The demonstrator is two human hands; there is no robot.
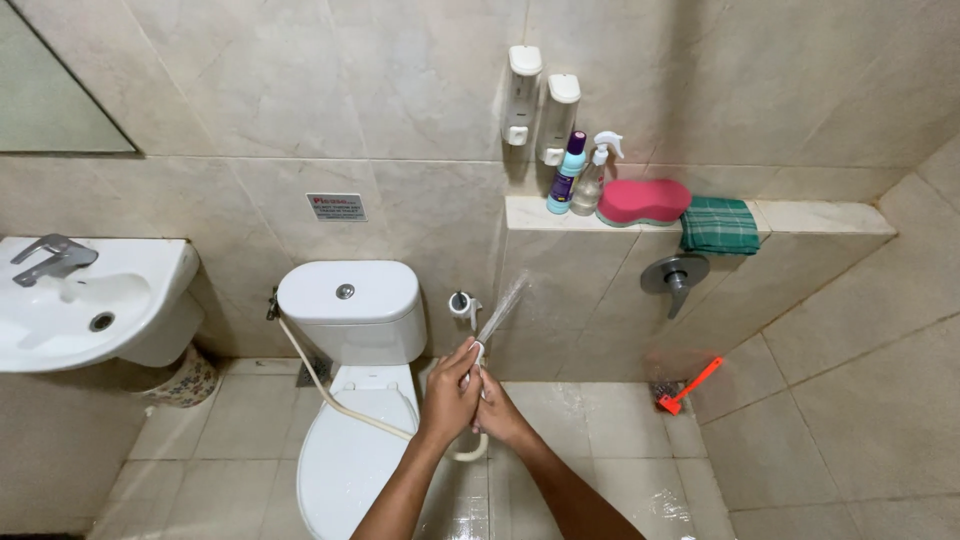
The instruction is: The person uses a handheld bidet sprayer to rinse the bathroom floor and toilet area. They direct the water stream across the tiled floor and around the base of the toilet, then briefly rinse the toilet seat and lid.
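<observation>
1. Two bare forearms rise from the bottom centre of the frame and meet just below the middle. The left hand [448, 397] has its fingers curled and pressed around the spray head [479, 350] of a bidet hose, thumb uppermost.
2. The right hand [500, 412] sits just right of the left, touching it, its fingers closed against the same spray head from the other side; how firmly it clamps cannot be told.
3. From the spray head a thin fan of water [503, 304] shoots up and to the right, toward the tiled half-wall.
4. The white hose [345, 405] runs from the hands leftward across the closed toilet lid [345, 455], in the lower centre-left, then up to a valve beside the cistern [350, 310].
5. The floor tiles [610, 470] at lower right are wet and glossy.
6. An orange-handled scraper [690, 386] lies on the floor right of centre, well apart from the hands.
7. A white basin [90, 300] with a grey tap fills the left edge.
8. A metal mixer handle [677, 276] is set in the half-wall, right of the water.
9. On the ledge [830, 216] in the upper right stand a blue bottle [567, 175], a clear spray bottle [596, 172], a pink sponge [645, 200] and a folded green cloth [720, 226].
10. Two white wall dispensers [540, 105] hang above them, at upper centre.
</observation>
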